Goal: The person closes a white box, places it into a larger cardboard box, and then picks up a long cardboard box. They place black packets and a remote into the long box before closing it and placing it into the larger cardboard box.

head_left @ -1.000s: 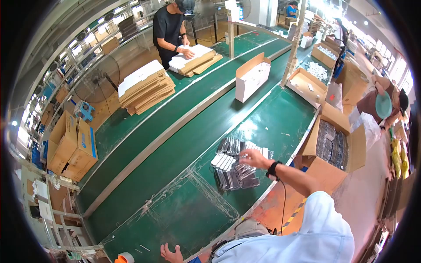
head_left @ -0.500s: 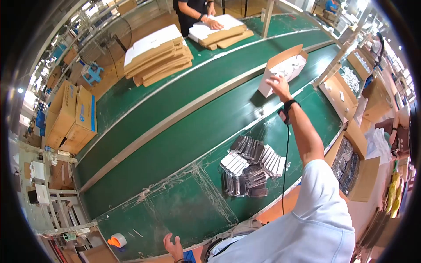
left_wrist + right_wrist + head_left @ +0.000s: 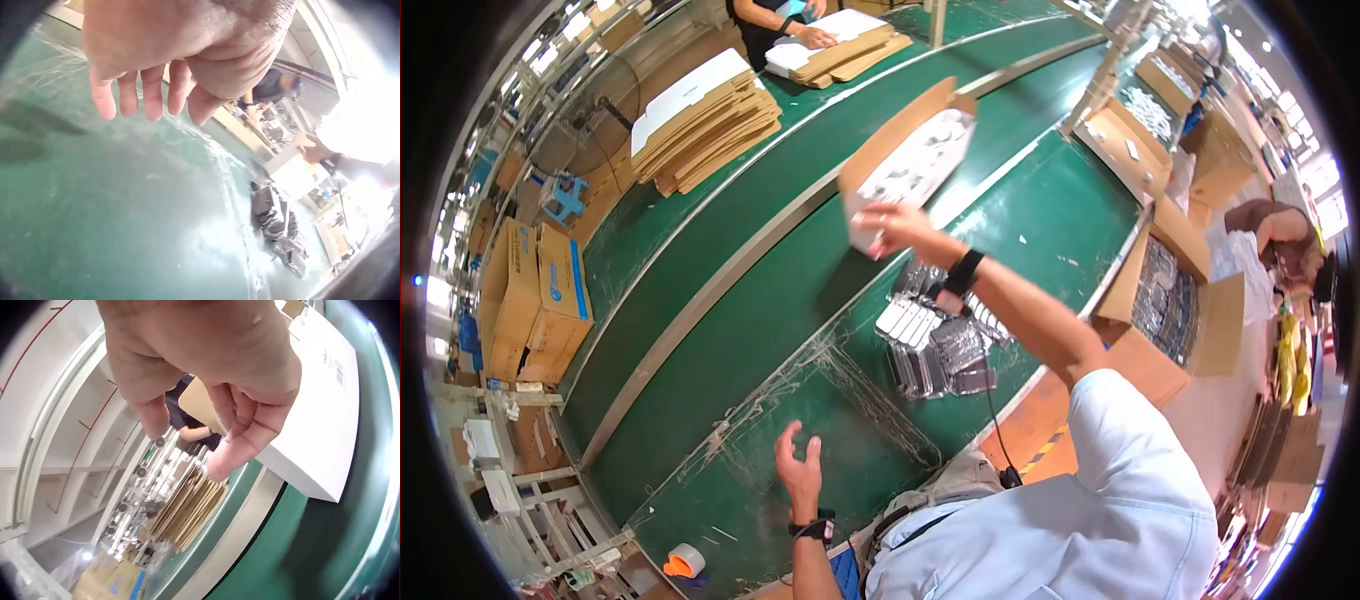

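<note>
High over the bench (image 3: pixel 770 500), the head view looks forward and down, wide, both hands in frame. Left wrist now: right up against the left hand (image 3: pixel 181 56), looking past its fingertips (image 3: pixel 154 114) across the bench. Right wrist sits tight on the right hand (image 3: pixel 206 362), box (image 3: pixel 325 412) close alongside. All three catch that box; head and left wrist share the packets (image 3: pixel 275 219).

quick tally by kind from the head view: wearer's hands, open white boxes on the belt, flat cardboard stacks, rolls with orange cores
Wearer's hands (left hand, right hand): 2
Open white box: 1
Flat cardboard stacks: 2
Orange-cored roll: 1
Total: 6
</note>
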